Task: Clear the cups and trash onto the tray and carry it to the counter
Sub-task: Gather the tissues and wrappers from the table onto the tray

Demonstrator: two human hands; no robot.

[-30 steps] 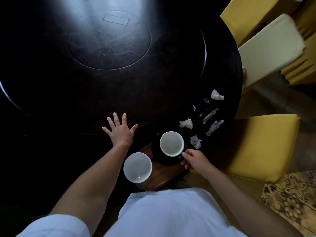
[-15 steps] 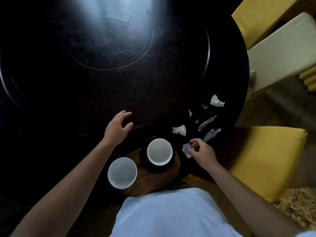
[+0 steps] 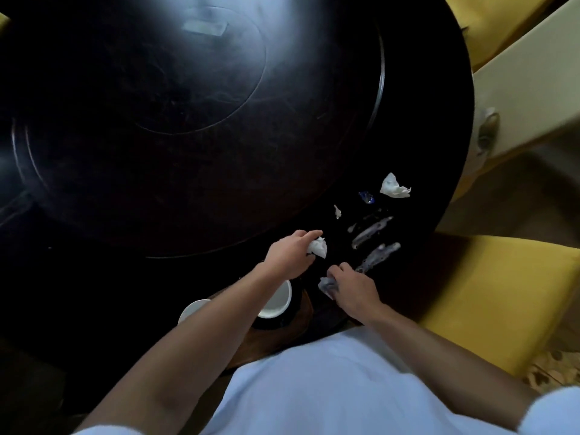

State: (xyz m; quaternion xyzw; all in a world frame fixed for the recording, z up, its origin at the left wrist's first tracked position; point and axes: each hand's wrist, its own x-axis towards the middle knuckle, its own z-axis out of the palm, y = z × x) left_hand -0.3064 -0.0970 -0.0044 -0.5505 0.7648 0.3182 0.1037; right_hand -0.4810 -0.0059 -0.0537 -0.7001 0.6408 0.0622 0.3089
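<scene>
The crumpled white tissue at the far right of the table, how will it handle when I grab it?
The crumpled white tissue looks thin and creased, so probably very light and floppy. It should squash under a pinch and is unlikely to roll.

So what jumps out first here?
Two hands at the near edge of a big dark round table: the left hand pinches a white tissue, the right hand grips a crumpled wrapper. More scraps lie beyond them to the right. Below the left arm, two white cups sit on a wooden tray.
</scene>
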